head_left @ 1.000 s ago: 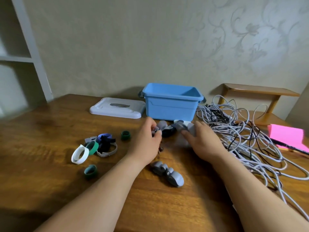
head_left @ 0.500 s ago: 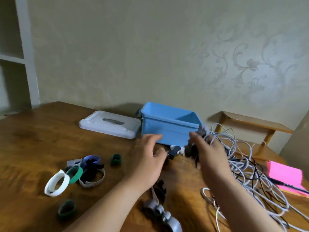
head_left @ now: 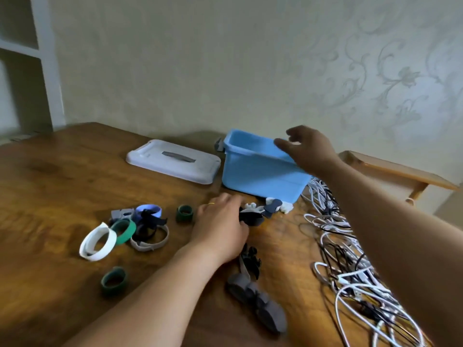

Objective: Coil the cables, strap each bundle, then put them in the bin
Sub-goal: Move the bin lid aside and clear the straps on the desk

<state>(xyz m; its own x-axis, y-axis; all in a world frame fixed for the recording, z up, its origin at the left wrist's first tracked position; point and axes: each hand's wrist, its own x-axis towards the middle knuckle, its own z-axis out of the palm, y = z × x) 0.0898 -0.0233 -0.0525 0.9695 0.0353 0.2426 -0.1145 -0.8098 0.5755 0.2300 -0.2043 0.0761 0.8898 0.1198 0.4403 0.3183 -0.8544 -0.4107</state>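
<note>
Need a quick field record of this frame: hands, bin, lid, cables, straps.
left hand: low on table, fingers at a dark strap; grip unclear
right hand: over the blue bin rim, fingers relaxed, holding nothing
blue bin: lid off, bottom not visible
white lid: flat on table, left of bin
cables: loose tangle right of bin, uncoiled
strap loops: scattered left of left hand
</note>
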